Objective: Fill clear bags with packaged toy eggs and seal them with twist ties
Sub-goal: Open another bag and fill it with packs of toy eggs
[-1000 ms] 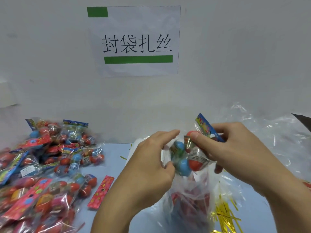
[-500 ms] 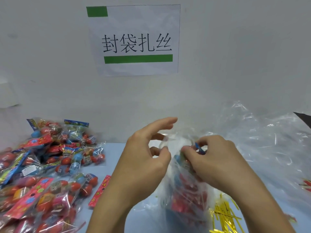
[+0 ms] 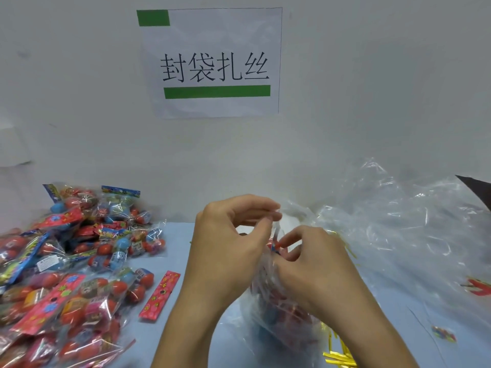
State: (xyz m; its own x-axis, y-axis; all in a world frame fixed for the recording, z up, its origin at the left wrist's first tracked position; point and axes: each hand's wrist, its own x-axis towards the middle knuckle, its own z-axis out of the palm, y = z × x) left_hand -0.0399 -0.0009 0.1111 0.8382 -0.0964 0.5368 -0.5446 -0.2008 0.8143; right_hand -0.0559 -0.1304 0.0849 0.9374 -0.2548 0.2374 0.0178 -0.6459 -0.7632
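Note:
A clear bag [image 3: 268, 312] stands on the blue table in front of me with red and blue toy egg packs inside. My left hand [image 3: 228, 251] pinches the bag's open rim between thumb and fingers at the top. My right hand [image 3: 310, 264] has its fingers curled at the bag's mouth, pressing on a toy egg pack [image 3: 276, 247] whose red and blue edge shows just inside. The lower part of the bag is hidden behind both wrists.
A big heap of packaged toy eggs [image 3: 71, 264] covers the left of the table, with a loose red header card [image 3: 160, 296] beside it. Gold twist ties [image 3: 337, 357] lie at the bottom right. Crumpled empty clear bags [image 3: 403, 224] fill the right side. A paper sign [image 3: 212, 62] hangs on the wall.
The egg pack held above the bag a second ago has gone down into it. Both hands have dropped to the bag's mouth, and my left hand now pinches the rim.

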